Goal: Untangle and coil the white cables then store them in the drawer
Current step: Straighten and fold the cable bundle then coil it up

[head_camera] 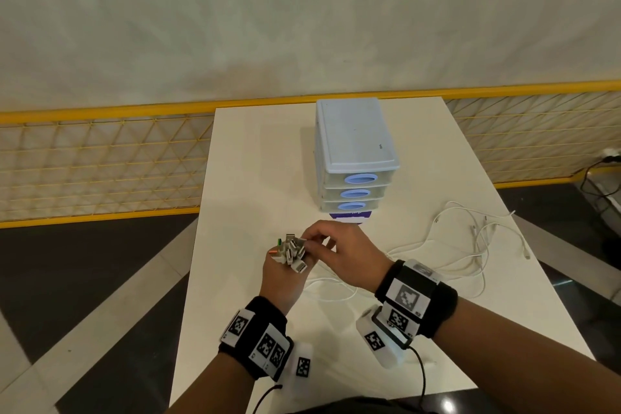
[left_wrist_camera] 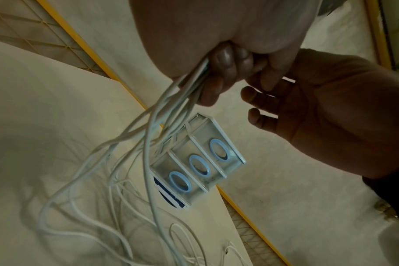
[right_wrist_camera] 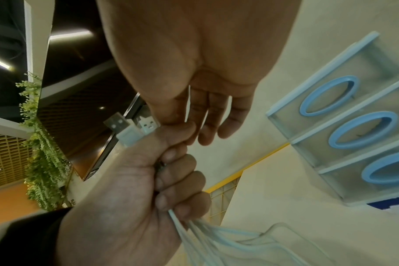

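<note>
Several white cables (head_camera: 467, 239) trail across the right side of the white table (head_camera: 255, 158). My left hand (head_camera: 284, 266) grips their ends in a fist, and the bunch of USB plugs (head_camera: 293, 251) sticks up out of it. In the left wrist view the cables (left_wrist_camera: 157, 126) hang from the curled fingers (left_wrist_camera: 226, 59) down to the table. My right hand (head_camera: 312, 242) reaches over from the right, its thumb and forefinger pinching a plug at the top of the bunch. The right wrist view shows the plugs (right_wrist_camera: 125, 129) above the left fist (right_wrist_camera: 137, 180). Behind the hands stands the drawer unit (head_camera: 356, 151), its three drawers closed.
A yellow mesh fence (head_camera: 100, 161) runs behind and to the left of the table. Dark floor lies on both sides. A purple and white card (head_camera: 349, 217) lies under the drawer unit's front. Bare tabletop shows to the left of the unit and near my wrists.
</note>
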Demonstrator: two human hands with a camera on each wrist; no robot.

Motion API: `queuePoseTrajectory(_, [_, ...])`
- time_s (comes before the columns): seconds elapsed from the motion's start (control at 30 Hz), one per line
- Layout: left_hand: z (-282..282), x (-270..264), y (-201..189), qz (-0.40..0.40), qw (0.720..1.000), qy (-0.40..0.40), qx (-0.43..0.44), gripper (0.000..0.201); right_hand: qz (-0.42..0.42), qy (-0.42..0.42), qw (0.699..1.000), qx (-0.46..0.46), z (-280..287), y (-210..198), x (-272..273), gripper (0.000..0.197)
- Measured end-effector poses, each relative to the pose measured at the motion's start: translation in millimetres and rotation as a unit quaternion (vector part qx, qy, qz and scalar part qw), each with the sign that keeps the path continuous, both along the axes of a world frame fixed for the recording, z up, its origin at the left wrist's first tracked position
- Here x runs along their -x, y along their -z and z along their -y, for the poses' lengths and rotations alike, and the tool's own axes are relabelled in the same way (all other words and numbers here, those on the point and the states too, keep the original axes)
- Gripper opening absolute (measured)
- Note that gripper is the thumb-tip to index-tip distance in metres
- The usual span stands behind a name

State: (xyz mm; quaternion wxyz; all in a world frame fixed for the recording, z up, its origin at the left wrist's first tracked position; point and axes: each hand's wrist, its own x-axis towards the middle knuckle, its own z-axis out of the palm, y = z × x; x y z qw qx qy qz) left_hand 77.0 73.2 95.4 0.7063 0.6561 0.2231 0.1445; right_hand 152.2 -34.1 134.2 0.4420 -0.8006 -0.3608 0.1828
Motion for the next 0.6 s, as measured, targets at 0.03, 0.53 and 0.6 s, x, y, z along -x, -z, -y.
queuePoseTrajectory(0.03, [0.9, -0.6, -1.5, -0.002, 1.0, -0.003, -0.001, 0.017, 0.001, 0.002, 1.0, -0.004, -0.1, -0.4, 1.1, 0.011])
queuePoseTrajectory(0.53, [-1.2, 2.7, 2.7, 0.009, 0.999, 0.017, -0.03, 0.035, -0.025, -0.002, 0.999, -0.035, 8.1, -12.0, 7.1, 0.017])
queuePoseTrajectory(0.6, [-0.5, 2.0, 3.2, 0.004, 0.999, 0.026, -0.037, 0.022, -0.049, 0.012, 0.998, -0.045, 7.1, -17.0, 5.0, 0.018])
